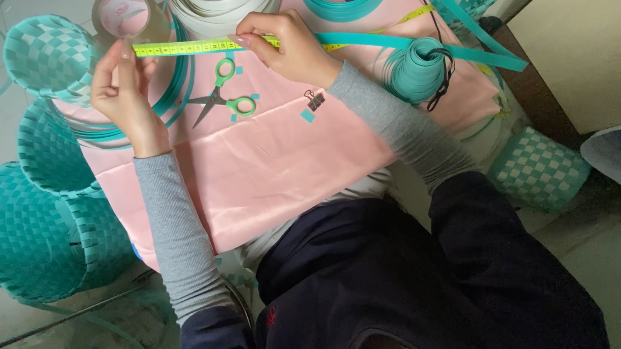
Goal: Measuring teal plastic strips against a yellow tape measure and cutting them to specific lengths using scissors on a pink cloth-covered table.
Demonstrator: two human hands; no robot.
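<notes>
Far left, at nine o'clock of the work surface: three woven teal baskets point(30, 226) stacked against the table edge.

Left hand point(121, 90): raised at ten o'clock of the pink cloth point(265, 163), fingers pinched closed on the near end of a yellow measuring tape point(190, 48). A roll of clear adhesive tape point(127, 15) stands just behind this hand, at its twelve o'clock.

The measuring tape runs level between both hands, held taut just above the cloth. A teal plastic strip point(418, 44) lies along its line and carries on toward three o'clock.

Green-handled scissors point(222, 96) lie closed on the cloth below the tape, at six o'clock of its middle. Small teal offcuts sit near the handles.

Right hand point(287, 47): at one o'clock of the scissors, thumb and forefinger closed on the measuring tape and the teal strip together; remaining fingers curled.

A black binder clip point(314, 100) rests on the cloth at five o'clock of the right hand. Further right, a coil of teal strip point(415, 72) sits at three o'clock.
</notes>
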